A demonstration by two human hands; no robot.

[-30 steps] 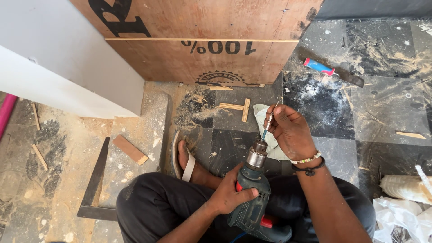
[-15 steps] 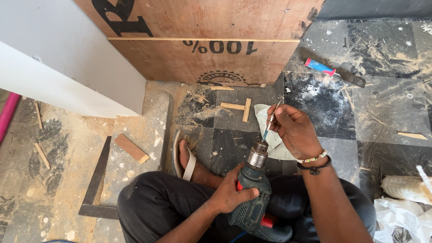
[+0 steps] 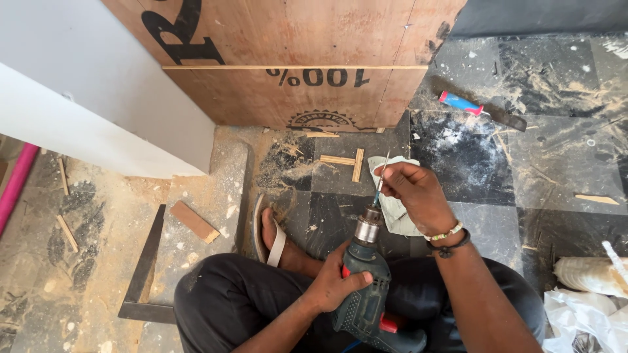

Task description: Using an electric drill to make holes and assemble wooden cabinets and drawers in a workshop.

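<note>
The left hand (image 3: 333, 286) wraps its fingers tight around a dark green plastic drill (image 3: 364, 297) over the lap. Above its ribbed metal chuck, the right hand (image 3: 413, 193) pinches a thin steel bit (image 3: 380, 174). Beyond lie wood offcuts (image 3: 347, 161), dusty floor and a plywood board (image 3: 288, 59).

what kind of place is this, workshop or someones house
Most likely a carpentry work site or rough workshop floor, though I can't rule out a home under renovation. Sawdust and wood offcuts litter the floor, large plywood panels lean nearby, and the person holds a power drill.
</note>
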